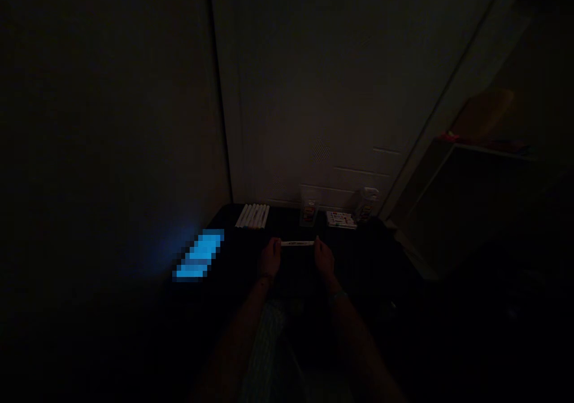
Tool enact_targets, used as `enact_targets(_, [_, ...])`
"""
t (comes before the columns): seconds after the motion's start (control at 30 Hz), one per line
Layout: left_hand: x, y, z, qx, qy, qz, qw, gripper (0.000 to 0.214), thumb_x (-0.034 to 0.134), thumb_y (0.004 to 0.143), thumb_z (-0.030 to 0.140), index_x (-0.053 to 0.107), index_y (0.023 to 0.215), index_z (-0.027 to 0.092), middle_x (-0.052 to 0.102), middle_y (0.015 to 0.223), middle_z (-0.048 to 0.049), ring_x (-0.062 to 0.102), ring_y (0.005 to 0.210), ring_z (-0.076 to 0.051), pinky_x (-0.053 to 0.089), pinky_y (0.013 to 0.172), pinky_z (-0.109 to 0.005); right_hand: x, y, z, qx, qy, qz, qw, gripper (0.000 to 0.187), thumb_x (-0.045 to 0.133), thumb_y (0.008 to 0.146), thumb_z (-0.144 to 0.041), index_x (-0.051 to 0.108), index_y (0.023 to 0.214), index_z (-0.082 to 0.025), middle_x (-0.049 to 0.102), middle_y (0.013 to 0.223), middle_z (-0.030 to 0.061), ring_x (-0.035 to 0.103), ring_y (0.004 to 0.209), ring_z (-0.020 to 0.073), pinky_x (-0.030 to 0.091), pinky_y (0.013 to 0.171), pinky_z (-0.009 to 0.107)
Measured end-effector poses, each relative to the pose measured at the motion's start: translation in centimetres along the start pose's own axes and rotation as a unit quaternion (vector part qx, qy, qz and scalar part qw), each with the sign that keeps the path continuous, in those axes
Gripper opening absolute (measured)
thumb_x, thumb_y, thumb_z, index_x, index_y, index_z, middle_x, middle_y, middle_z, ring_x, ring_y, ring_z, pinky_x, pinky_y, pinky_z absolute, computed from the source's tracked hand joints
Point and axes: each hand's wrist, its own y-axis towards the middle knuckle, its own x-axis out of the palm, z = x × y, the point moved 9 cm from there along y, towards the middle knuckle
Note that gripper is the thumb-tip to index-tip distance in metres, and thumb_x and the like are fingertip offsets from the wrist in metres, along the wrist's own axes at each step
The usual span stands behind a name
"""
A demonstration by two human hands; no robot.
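Dark tabletop, white marker, ends in left fingers, right fingers

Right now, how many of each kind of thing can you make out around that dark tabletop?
White pen held between left hand and right hand: 1
Row of white pens, too dim to count singly: 1
Upright containers: 2
Flat printed pack: 1
Glowing blue patch, blurred: 1
Total: 6, the row counted as one, hands left out
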Motion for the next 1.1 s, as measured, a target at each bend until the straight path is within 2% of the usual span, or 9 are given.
enact_targets(0.23, [-0.01,0.05,-0.20,-0.004,0.000,-0.008,1.000,0.040,0.024,0.081,0.048,0.053,0.088,0.022,0.060,0.075,-0.0006,0.053,0.065,-0.010,0.035,0.058,-0.019,0.03,0.21,0.38,0.011,0.019,0.004,1.000,0.064,0.010,0.080,-0.059,0.059,0.097,-0.021,0.060,0.096,0.0081,0.054,0.088,0.0203,0.036,0.071,0.026])
enact_targets(0.67, [-0.44,0.14,-0.07,0.009,-0.043,0.026,0.999,0.040,0.029,0.079,0.048,0.054,0.096,0.022,0.061,0.091,-0.0027,0.055,0.081,-0.014,0.039,0.069,-0.021,-0.10,0.14,0.21,-0.003,0.022,0.014,1.000,0.061,0.013,0.080,-0.057,0.060,0.095,-0.020,0.060,0.093,0.0077,0.054,0.084,0.0190,0.036,0.070,0.025])
enact_targets(0.97, [-0.63,0.11,0.65,0.045,-0.066,0.022,0.997,0.036,0.030,0.080,0.044,0.053,0.096,0.021,0.060,0.096,-0.0020,0.054,0.086,-0.013,0.039,0.075,-0.023,-0.02,0.24,0.21,0.001,0.023,0.012,1.000,0.052,0.018,0.081,-0.052,0.058,0.095,-0.023,0.060,0.091,0.0047,0.054,0.082,0.0169,0.036,0.069,0.024])
enact_targets(1.1, [-0.71,0.10,0.61,0.039,-0.068,0.025,0.997,0.034,0.031,0.080,0.043,0.052,0.097,0.022,0.060,0.097,-0.0020,0.054,0.088,-0.013,0.040,0.077,-0.024,0.03,0.26,0.30,-0.008,0.011,0.015,1.000,0.048,0.019,0.081,-0.049,0.058,0.090,-0.023,0.060,0.085,0.0023,0.053,0.075,0.0147,0.036,0.065,0.022])
